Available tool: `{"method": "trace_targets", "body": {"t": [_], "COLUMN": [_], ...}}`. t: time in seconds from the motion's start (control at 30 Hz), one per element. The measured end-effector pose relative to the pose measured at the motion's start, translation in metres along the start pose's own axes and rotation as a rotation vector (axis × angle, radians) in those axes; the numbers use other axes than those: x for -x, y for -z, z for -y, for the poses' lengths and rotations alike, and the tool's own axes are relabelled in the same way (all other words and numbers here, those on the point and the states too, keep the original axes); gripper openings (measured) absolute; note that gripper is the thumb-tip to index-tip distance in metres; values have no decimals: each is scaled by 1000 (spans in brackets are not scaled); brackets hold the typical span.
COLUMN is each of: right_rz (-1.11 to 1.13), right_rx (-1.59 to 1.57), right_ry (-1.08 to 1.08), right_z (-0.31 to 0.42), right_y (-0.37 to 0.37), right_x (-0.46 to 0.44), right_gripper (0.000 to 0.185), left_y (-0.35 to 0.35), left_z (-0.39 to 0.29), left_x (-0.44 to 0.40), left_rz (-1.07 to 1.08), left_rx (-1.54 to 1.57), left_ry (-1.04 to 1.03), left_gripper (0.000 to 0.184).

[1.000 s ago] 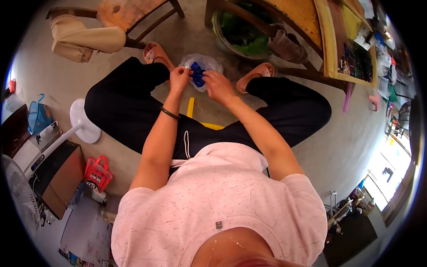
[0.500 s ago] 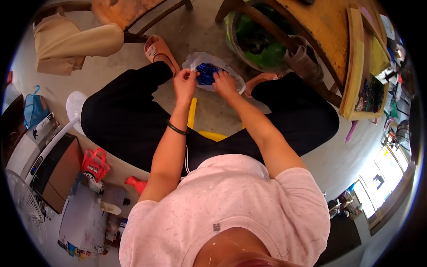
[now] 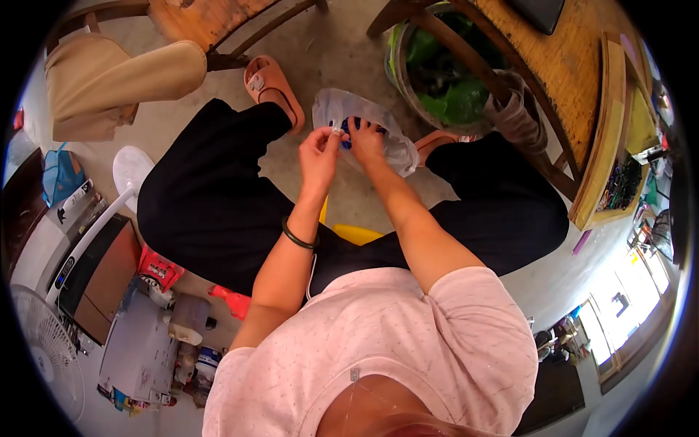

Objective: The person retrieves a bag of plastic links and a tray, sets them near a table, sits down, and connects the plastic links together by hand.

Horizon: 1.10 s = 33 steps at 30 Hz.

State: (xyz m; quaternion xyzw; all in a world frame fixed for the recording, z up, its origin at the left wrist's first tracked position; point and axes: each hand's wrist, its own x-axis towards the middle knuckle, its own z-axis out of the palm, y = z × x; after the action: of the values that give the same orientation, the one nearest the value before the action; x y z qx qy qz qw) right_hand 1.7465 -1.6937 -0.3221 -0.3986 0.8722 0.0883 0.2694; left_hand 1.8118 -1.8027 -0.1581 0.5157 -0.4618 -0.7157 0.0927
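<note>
A clear plastic bag (image 3: 397,149) lies on the floor between my feet, its mouth spread wide, with shiny dark-blue things (image 3: 346,144) inside. My left hand (image 3: 317,156), a dark bangle (image 3: 297,237) on its wrist, is at the bag's left rim. Its thumb and fingers pinch a small whitish bit, too small to name; it may be part of the bag. My right hand (image 3: 366,142) reaches into the bag, fingers apart over the blue things and partly covering them. Whether it grips any is not visible.
A clear tub with green contents (image 3: 444,102) stands ahead on the right, beside a wooden table (image 3: 568,80). A wooden chair (image 3: 196,22) is ahead left, near a beige cloth (image 3: 109,87). Something yellow (image 3: 357,234) shows beneath me. A white fan (image 3: 47,357) stands far left.
Both hands have come closer together, the left moving right towards the right hand. My right hand now covers more of the blue things. The whole view has shifted slightly.
</note>
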Motion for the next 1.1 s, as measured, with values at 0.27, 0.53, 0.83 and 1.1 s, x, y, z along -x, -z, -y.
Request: {"method": "trace_targets", "body": {"t": [0.27, 0.53, 0.83, 1.1], "right_rz": [142, -55, 268, 128], "right_rx": [-503, -786, -1374, -1215], "right_ry": [50, 83, 98, 10], "right_z": [-38, -56, -62, -50], "right_y": [39, 34, 90, 102], "right_x": [9, 18, 65, 65], "right_gripper": [67, 64, 47, 46], "left_y": [6, 2, 1, -11], "left_z": [-8, 37, 28, 32], "left_x": [-9, -27, -23, 36], "left_rz": [-58, -108, -289, 64], "left_rx": [72, -93, -136, 88], "left_ry": [-47, -183, -262, -281], "left_gripper": [16, 20, 24, 14]}}
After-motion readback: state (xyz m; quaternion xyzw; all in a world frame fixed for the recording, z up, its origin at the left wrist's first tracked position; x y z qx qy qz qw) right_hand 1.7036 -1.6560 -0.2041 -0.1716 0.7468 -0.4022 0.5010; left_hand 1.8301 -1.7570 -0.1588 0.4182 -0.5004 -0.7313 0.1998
